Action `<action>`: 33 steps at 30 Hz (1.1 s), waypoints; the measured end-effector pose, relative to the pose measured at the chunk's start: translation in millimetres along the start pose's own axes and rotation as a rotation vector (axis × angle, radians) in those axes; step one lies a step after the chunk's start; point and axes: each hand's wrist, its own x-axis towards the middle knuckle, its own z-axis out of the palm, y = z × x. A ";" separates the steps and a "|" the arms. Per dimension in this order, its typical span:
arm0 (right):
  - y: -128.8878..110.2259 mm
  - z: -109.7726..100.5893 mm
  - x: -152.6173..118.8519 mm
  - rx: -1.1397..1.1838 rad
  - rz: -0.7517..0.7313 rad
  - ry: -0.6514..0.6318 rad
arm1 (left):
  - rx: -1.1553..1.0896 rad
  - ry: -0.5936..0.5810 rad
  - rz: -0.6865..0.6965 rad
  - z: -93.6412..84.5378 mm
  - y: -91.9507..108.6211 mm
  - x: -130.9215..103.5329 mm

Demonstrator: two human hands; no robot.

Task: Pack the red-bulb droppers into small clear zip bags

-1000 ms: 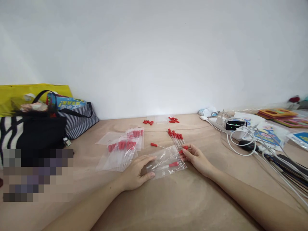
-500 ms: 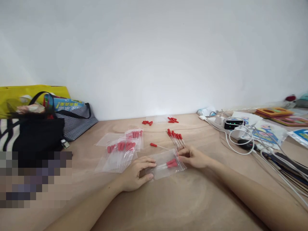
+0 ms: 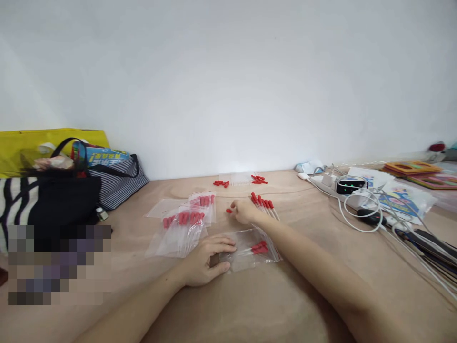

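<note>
My left hand (image 3: 207, 259) lies with fingers and thumb apart on the left end of a clear zip bag (image 3: 237, 264). Inside that bag, several droppers with red bulbs (image 3: 260, 247) point their bulbs right, toward the zip edge. Beyond the bag, my right hand (image 3: 243, 212) has its fingers closed over a single red-bulbed dropper (image 3: 229, 210); only its bulb shows, the stem being hidden by the hand. Just right of this hand lies a slanted row of loose droppers (image 3: 264, 204). Left of my hands, filled zip bags (image 3: 178, 236) overlap in a pile, red bulbs showing through.
At the back, red bulb ends (image 3: 259, 179) lie around a clear plastic bag (image 3: 241, 178). A striped bag (image 3: 119, 186) and a black bag (image 3: 67, 200) stand left. White cables (image 3: 342, 209), a lit black device (image 3: 352, 185) and coloured packets (image 3: 398, 202) crowd the right side.
My right hand has left the zip bag's right edge and moved up and left to the single dropper. My left hand stays on the bag.
</note>
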 end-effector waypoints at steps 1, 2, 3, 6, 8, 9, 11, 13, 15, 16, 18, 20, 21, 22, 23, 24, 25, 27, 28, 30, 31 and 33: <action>4.5 -6.9 -1.3 0.016 -0.024 0.019 | 0.002 -0.001 0.001 0.1 -0.1 -0.1; 11.6 -15.8 -4.4 0.039 -0.043 0.046 | 0.003 -0.002 0.002 0.2 -0.1 -0.1; 21.0 -25.8 -9.4 0.068 -0.077 0.089 | 0.005 -0.003 0.001 0.3 0.1 0.2; 58.3 -53.7 -34.0 0.441 -0.122 0.381 | 0.012 -0.001 -0.015 0.8 0.7 1.7; 83.2 -62.6 -54.2 0.682 0.000 0.552 | 0.020 -0.004 -0.029 1.3 0.8 2.7; 93.2 -63.0 -63.8 0.773 0.067 0.616 | 0.025 -0.007 -0.032 1.6 0.6 3.1; 105.8 -57.0 -79.6 0.889 0.197 0.696 | 0.036 -0.011 -0.031 2.1 -0.1 3.4; 108.0 -45.8 -88.9 0.950 0.289 0.718 | 0.049 -0.015 -0.029 2.3 -0.7 3.1; 102.7 -34.4 -92.4 0.993 0.314 0.703 | 0.065 -0.020 -0.034 2.3 -0.7 2.4; 98.5 -29.6 -92.7 1.011 0.307 0.687 | 0.074 -0.025 -0.039 2.1 -0.4 1.8; 89.5 -22.2 -92.7 1.046 0.287 0.655 | 0.091 -0.029 -0.059 1.8 0.7 0.6; 81.1 -17.2 -93.9 1.094 0.282 0.618 | 0.104 -0.026 -0.085 1.6 2.1 -0.5; 77.2 -15.2 -95.3 1.128 0.286 0.594 | 0.107 -0.023 -0.096 1.5 2.6 -0.9; 73.7 -13.5 -97.2 1.164 0.290 0.564 | 0.108 -0.019 -0.103 1.5 3.1 -1.2; 70.5 -11.8 -99.2 1.195 0.289 0.521 | 0.107 -0.019 -0.106 1.4 3.4 -1.3; 67.7 -10.1 -101.4 1.214 0.281 0.469 | 0.105 -0.019 -0.106 1.4 3.6 -1.4; 65.4 -8.4 -103.3 1.213 0.265 0.412 | 0.104 -0.019 -0.105 1.3 3.6 -1.5; 62.6 -5.3 -106.0 1.145 0.216 0.306 | 0.101 -0.017 -0.098 1.2 3.7 -1.6; 62.1 -3.9 -106.7 1.084 0.194 0.254 | 0.098 -0.017 -0.092 1.1 3.8 -1.6; 62.4 -2.2 -107.1 0.935 0.157 0.164 | 0.096 -0.020 -0.081 0.8 4.3 -1.4; 62.8 -2.0 -107.1 0.853 0.128 0.131 | 0.096 -0.021 -0.079 0.6 4.6 -1.1; 63.6 -3.0 -107.4 0.692 0.027 0.080 | 0.095 -0.017 -0.080 0.4 5.2 -0.4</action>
